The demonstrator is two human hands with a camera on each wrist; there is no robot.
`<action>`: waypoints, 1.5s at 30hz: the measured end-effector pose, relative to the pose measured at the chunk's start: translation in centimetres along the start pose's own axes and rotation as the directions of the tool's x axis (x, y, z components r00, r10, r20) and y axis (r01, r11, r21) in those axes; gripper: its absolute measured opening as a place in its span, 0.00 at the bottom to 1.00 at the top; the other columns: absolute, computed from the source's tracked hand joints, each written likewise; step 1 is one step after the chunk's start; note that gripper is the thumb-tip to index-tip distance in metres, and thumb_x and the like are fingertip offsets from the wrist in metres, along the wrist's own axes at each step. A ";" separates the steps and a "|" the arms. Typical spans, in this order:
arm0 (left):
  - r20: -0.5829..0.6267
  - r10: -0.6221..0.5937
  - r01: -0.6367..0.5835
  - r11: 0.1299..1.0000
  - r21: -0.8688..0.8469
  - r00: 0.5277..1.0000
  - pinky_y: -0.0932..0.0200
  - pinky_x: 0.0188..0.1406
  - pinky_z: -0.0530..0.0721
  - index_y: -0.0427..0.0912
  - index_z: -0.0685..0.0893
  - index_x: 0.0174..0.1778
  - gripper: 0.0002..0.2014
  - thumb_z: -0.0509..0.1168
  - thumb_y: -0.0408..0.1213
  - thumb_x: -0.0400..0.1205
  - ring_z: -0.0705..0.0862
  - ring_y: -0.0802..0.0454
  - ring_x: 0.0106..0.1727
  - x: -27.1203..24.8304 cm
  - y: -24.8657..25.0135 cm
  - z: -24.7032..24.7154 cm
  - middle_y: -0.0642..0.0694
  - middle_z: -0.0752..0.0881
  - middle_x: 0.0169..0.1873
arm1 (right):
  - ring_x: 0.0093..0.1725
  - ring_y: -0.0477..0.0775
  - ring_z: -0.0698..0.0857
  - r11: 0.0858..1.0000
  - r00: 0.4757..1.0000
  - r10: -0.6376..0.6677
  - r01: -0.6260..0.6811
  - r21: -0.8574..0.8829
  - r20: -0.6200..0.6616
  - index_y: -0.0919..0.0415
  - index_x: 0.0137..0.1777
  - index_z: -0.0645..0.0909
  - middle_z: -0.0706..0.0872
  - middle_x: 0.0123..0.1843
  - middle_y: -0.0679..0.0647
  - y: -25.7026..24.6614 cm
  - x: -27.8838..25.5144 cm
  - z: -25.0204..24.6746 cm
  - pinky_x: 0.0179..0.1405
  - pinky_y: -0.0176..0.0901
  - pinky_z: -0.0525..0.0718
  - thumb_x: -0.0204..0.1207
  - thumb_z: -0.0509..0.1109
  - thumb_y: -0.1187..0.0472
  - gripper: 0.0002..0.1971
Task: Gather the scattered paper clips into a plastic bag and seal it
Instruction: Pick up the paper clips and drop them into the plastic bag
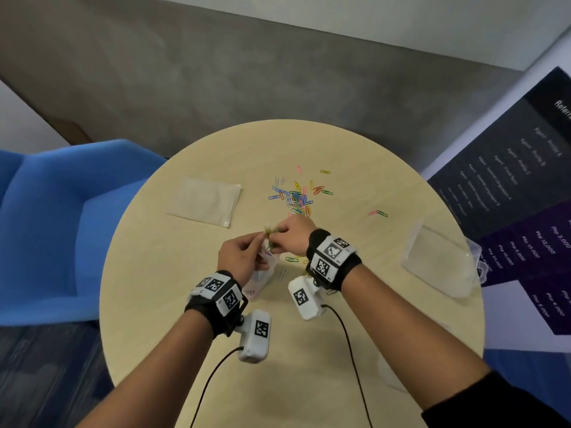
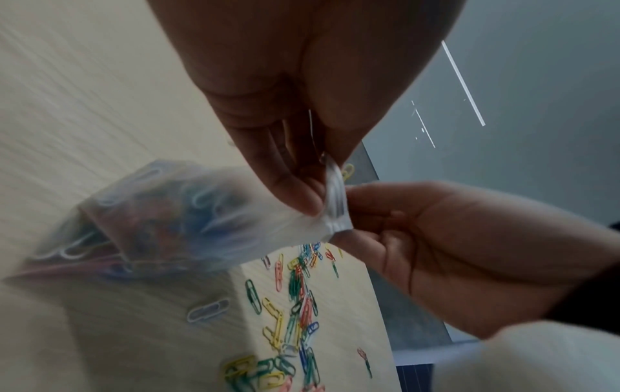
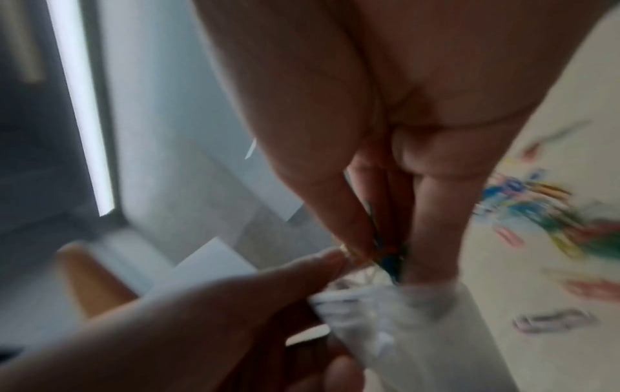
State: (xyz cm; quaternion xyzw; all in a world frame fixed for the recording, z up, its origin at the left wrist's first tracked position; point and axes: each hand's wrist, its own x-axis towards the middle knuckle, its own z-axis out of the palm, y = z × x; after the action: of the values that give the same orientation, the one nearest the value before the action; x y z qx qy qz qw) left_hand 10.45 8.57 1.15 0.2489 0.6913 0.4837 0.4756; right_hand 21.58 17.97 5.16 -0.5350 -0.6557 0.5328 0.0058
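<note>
My left hand [image 1: 258,247] pinches the rim of a small clear plastic bag [image 1: 262,281] and holds it up just above the table. In the left wrist view the bag [image 2: 167,220] holds several coloured paper clips, and its zip rim [image 2: 335,204] sits between my fingertips. My right hand [image 1: 279,237] pinches a small bunch of paper clips [image 1: 271,231] right at the bag's mouth; the right wrist view shows them [image 3: 391,250] between my thumb and fingers. A loose pile of clips [image 1: 296,196] lies beyond my hands.
The round beige table [image 1: 340,350] also carries a flat spare bag [image 1: 205,200] at the far left and a clear plastic box [image 1: 441,264] at the right edge. A few stray clips [image 1: 378,213] lie apart. A blue chair [image 1: 61,227] stands left, a dark poster [image 1: 525,180] right.
</note>
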 end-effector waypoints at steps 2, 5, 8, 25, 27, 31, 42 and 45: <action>0.001 0.008 -0.008 1.000 0.004 1.000 0.46 0.41 0.91 0.43 0.92 0.55 0.10 0.68 0.41 0.84 0.85 0.49 0.25 0.3 0.2 0.0 0.47 0.88 0.27 | 0.50 0.58 0.88 0.938 0.998 -0.031 0.049 -0.342 0.057 0.65 0.53 0.88 0.90 0.52 0.62 -1.1 -0.4 0.1 0.53 0.46 0.86 0.77 0.67 0.64 0.11; 0.010 0.011 -0.011 1.000 0.001 1.000 0.47 0.40 0.92 0.41 0.91 0.57 0.11 0.68 0.40 0.84 0.87 0.50 0.28 0.7 0.3 -0.2 0.45 0.88 0.30 | 0.63 0.62 0.83 0.805 0.993 -0.041 0.097 -0.586 0.109 0.64 0.66 0.82 0.84 0.65 0.62 -2.0 -0.3 0.6 0.65 0.50 0.81 0.80 0.63 0.66 0.16; 0.016 0.020 -0.020 1.000 0.015 1.000 0.53 0.35 0.91 0.42 0.91 0.57 0.10 0.68 0.40 0.84 0.87 0.53 0.28 1.1 0.4 -0.5 0.50 0.88 0.28 | 0.57 0.56 0.86 0.811 0.988 -0.156 0.126 -0.571 -0.003 0.56 0.59 0.88 0.83 0.62 0.57 -2.0 -0.4 0.5 0.65 0.46 0.82 0.77 0.67 0.69 0.14; 0.004 0.045 -0.044 0.987 -0.152 0.999 0.55 0.32 0.90 0.41 0.92 0.53 0.09 0.70 0.39 0.83 0.85 0.47 0.35 1.3 -0.2 -2.8 0.43 0.86 0.32 | 0.85 0.65 0.49 0.867 0.916 0.158 -0.308 -0.393 -0.370 0.52 0.86 0.44 0.43 0.87 0.60 4.4 18.5 -10.3 0.82 0.62 0.51 0.83 0.46 0.35 0.37; 0.001 0.010 -0.009 0.974 -0.224 1.000 0.54 0.34 0.90 0.42 0.92 0.52 0.08 0.70 0.39 0.82 0.83 0.51 0.33 1.1 -0.5 -3.0 0.47 0.84 0.29 | 0.85 0.64 0.46 0.865 0.927 0.114 -0.270 -0.423 -0.358 0.54 0.86 0.45 0.42 0.87 0.61 3.3 19.3 -8.6 0.83 0.63 0.51 0.84 0.46 0.37 0.36; -0.019 0.008 -0.012 0.968 -0.251 1.000 0.51 0.39 0.91 0.44 0.92 0.53 0.08 0.68 0.39 0.84 0.83 0.54 0.34 0.6 -1.3 -3.5 0.47 0.85 0.33 | 0.85 0.65 0.45 0.794 0.976 -0.052 -0.089 -0.602 -0.213 0.56 0.86 0.48 0.43 0.87 0.62 1.4 20.2 -5.1 0.83 0.62 0.51 0.85 0.46 0.40 0.34; -0.033 0.026 -0.033 0.973 -0.230 0.999 0.57 0.34 0.89 0.43 0.91 0.54 0.09 0.67 0.38 0.84 0.82 0.53 0.33 -0.4 -1.7 -3.8 0.44 0.84 0.33 | 0.85 0.59 0.47 0.464 0.987 -0.155 0.110 -0.879 0.041 0.52 0.86 0.45 0.41 0.87 0.48 4.8 14.3 -1.3 0.77 0.73 0.57 0.85 0.50 0.46 0.32; -0.022 0.009 -0.013 0.976 -0.216 1.000 0.56 0.34 0.90 0.44 0.92 0.54 0.08 0.68 0.38 0.84 0.83 0.51 0.34 -0.4 -1.8 -3.7 0.45 0.85 0.33 | 0.83 0.66 0.54 0.452 0.983 -0.182 0.108 -0.886 0.027 0.57 0.85 0.50 0.48 0.87 0.54 6.5 11.6 -1.1 0.77 0.64 0.65 0.86 0.50 0.54 0.28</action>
State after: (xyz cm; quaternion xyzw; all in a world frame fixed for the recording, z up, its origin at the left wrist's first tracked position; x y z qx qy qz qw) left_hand 7.52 5.89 -0.04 0.1947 0.6381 0.5611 0.4900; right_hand 21.79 26.07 -5.52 -0.4218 -0.8787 0.0950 -0.2025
